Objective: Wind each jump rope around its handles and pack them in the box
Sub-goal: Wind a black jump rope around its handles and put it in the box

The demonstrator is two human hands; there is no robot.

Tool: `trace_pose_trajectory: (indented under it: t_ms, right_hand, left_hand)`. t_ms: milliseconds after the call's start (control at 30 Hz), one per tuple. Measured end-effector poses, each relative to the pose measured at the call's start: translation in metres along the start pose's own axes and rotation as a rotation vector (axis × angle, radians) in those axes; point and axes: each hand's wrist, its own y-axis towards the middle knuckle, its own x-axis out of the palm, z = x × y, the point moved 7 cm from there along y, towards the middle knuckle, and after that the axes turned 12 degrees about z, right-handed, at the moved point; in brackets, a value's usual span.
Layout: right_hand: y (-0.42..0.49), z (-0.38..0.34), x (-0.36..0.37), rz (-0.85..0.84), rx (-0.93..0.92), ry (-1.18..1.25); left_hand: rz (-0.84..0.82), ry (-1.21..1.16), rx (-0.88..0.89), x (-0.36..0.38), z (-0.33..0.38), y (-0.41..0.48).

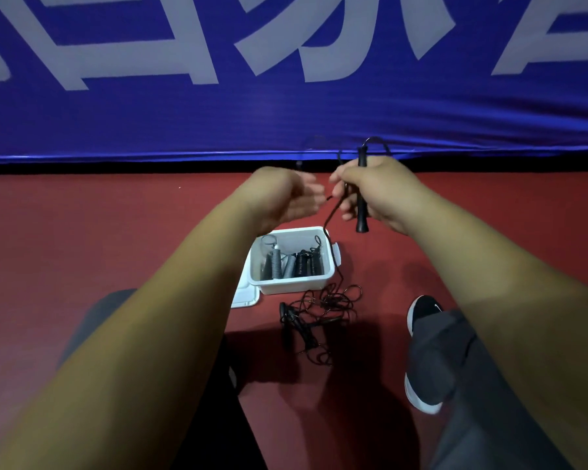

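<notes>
Above the box [291,284] rim, right hand [382,191] fingers grasping handle [361,220], left hand [284,195] fingers released

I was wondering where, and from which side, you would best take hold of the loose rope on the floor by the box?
Grip the thick handle at the left edge of the tangled rope, coming from above on its left. It looks rigid and lies clear of the loops, whereas the thin cord would probably snag. The white box blocks the far side.
</notes>
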Motion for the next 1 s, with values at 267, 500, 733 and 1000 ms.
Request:
trace_pose_trajectory:
  t_ms: [267, 500, 733, 1000]
  right_hand:
    - [0.012, -0.015, -0.012, 0.074, 0.072, 0.475]
    - [0.028, -0.002, -0.039, 0.277, 0.078, 0.249]
    - [0.003, 0.040, -0.025, -0.100, 0.283, -0.433]
    - [-0.006, 0.031, -0.019, -0.161, 0.158, -0.303]
  left_hand:
    - [-0.366, 0.839, 0.140, 0.027, -0.051, -0.012]
    - [-0.249, 0.489, 0.046, 0.026, -0.032, -0.007]
    - [-0.155, -0.138, 0.049, 0.021, 0.017, -0.011]
    - [-0.055, -0.606, 0.013, 0.002, 0.026, 0.007]
